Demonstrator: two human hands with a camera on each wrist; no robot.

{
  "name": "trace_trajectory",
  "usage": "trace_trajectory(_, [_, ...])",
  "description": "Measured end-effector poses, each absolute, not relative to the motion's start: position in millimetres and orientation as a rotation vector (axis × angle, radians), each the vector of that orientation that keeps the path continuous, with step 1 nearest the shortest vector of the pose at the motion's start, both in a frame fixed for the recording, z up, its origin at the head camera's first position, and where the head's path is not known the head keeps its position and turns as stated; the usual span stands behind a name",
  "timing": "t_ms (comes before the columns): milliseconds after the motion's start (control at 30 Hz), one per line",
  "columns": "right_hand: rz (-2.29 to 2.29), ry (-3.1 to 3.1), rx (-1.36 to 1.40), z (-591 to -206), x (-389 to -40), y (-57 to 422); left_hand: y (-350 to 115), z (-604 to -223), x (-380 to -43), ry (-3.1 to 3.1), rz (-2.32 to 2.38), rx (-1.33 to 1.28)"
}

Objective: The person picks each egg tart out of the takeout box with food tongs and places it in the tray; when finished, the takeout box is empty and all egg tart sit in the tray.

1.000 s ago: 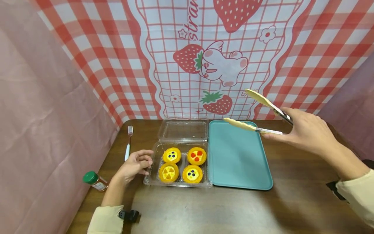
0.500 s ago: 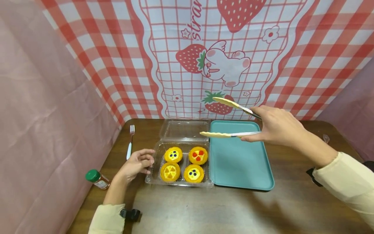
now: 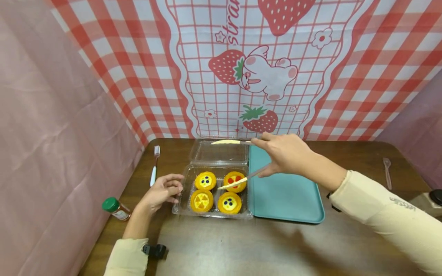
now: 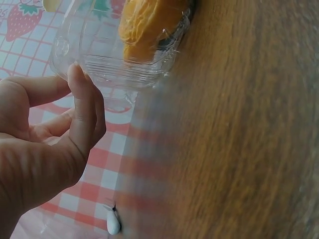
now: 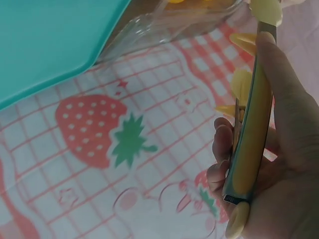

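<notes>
My left hand (image 3: 164,194) pinches the left edge of a hinged clear plastic container (image 3: 216,216), whose lid (image 3: 219,152) lies back. Several tarts sit inside: two with blue dots, one with orange wedges (image 3: 202,201) and one with red pieces (image 3: 230,177). My right hand (image 3: 284,153) grips a pair of tongs (image 5: 251,134) with pale yellow tips, spread wide over the container. In the head view the lower tip overlaps the red-topped tart, while the upper one is over the lid. Nothing is between the tips.
A teal tray (image 3: 286,199) stands right of the container. To the left are a fork (image 3: 154,172) with a pale handle and a green-capped shaker (image 3: 117,209). A clear plastic utensil (image 3: 387,174) lies at right. A checked strawberry cloth (image 3: 221,76) hangs behind.
My right hand has carried the tongs left and down, from over the tray's right side to over the container. The left hand has stayed at the container's edge.
</notes>
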State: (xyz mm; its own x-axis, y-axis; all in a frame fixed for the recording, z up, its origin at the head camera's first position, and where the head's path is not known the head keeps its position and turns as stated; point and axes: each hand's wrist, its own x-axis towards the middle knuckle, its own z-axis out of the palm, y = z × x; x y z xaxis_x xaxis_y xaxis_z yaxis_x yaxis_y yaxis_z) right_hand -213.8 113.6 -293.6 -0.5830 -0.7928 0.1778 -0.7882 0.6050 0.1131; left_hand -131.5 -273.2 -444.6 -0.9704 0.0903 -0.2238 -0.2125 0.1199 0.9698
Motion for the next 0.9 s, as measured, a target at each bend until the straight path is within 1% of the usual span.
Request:
trace_trajectory(567, [-0.427,-2.545,1.572,-311,-210,43,-275,-445,-132,2.173,1.938,-0.14])
trace_trajectory(900, [-0.611,-2.55,1.645,-303,-213,24,-273,-447,-134,2.168,1.942,-0.13])
